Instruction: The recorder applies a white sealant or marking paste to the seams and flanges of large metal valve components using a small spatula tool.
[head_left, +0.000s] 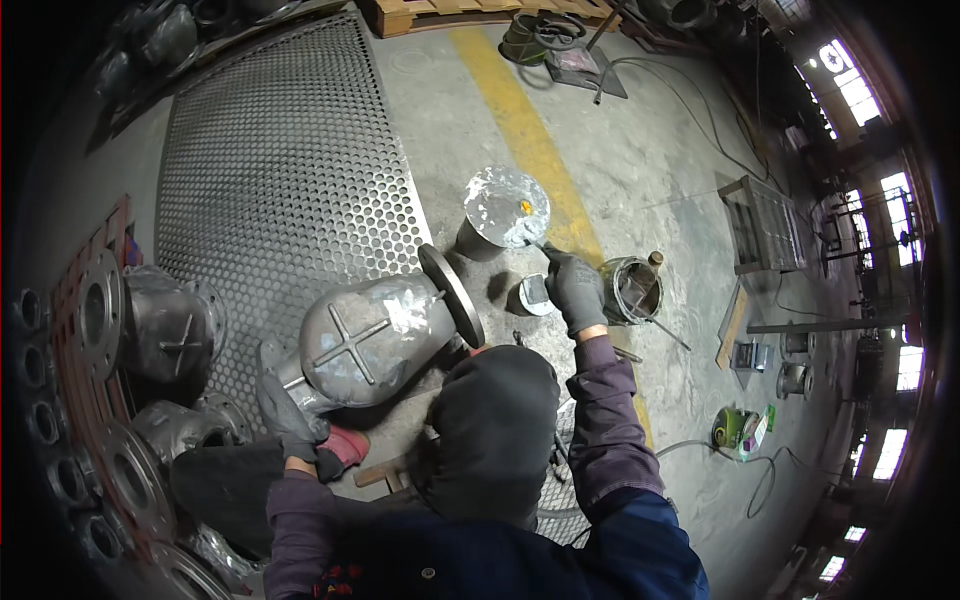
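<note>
My right hand [575, 290], in a dark grey glove, is closed around a thin, dark scraper-like tool [537, 243]. Its tip meets the edge of a round-topped metal drum [482, 200], smeared with whitish paste and bearing a yellow-orange dab [525, 207]. To the left lies a grey cast metal housing [345, 340] with a raised cross, a whitish patch and a wide flange [450, 297]. My gloved left hand [285, 400] grips its narrow end, some fingers hidden. Beside my right hand stands a small pale can [533, 294] with a dark block on top.
A perforated metal sheet [290, 150] covers the floor at left, where flanged castings [165, 320] crowd the edge. Right of my hand is an open bucket [633, 290] with a stick. Cables [690, 100], a metal frame [765, 225] and a yellow floor stripe [515, 110] lie beyond.
</note>
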